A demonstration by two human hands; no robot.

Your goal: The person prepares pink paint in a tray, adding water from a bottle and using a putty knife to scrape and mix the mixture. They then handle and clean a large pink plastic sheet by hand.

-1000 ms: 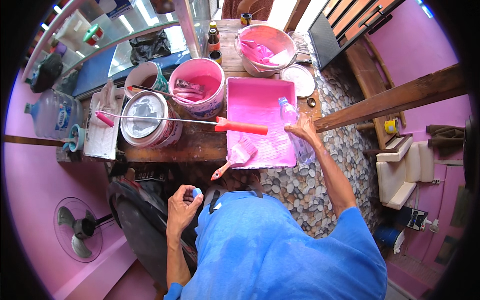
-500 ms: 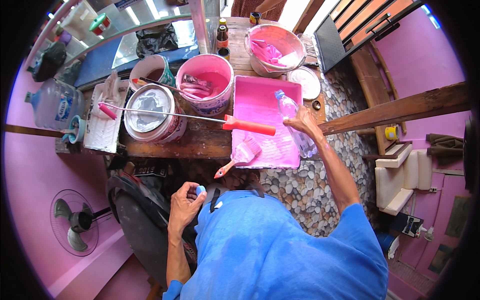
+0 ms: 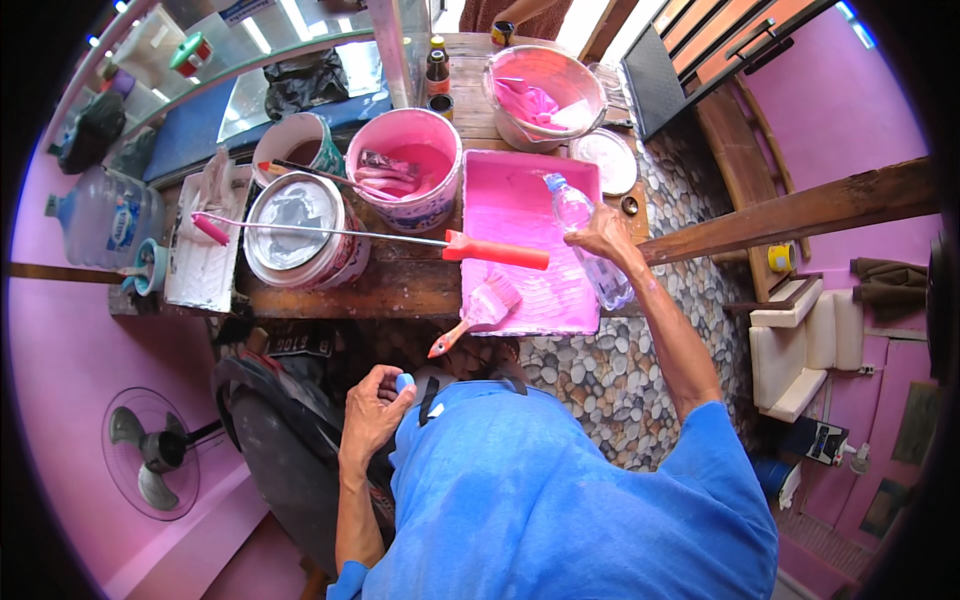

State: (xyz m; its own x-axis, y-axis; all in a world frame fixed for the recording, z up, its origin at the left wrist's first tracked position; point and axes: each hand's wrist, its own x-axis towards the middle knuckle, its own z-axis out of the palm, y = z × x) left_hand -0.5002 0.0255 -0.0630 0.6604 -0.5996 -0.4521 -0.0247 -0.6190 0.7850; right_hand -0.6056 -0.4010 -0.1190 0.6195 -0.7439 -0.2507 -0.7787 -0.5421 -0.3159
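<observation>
My right hand [image 3: 604, 236] grips a clear plastic bottle [image 3: 573, 208] round its middle. The bottle leans over the right side of a pink paint tray [image 3: 500, 192], its bluish neck pointing away from me. At my waist, my left hand [image 3: 374, 408] is closed, with a small blue cap [image 3: 404, 383] pinched between thumb and fingers. A paint roller [image 3: 497, 250] with a red handle lies across the tray, its pink roller end to the left. On the tray's near edge rests a paintbrush [image 3: 486, 306] with pink bristles.
Left of the tray stand a bucket of pink paint [image 3: 437, 155], a lidded paint pail [image 3: 293, 235] and a white-smeared tray [image 3: 204, 272]. Behind it are a large bucket with pink cloth [image 3: 545, 58] and a white lid [image 3: 604, 160]. A wooden beam [image 3: 790, 215] juts in from the right.
The view has shifted slightly. Both hands keep their hold on the bottle and the cap, with hardly any movement.
</observation>
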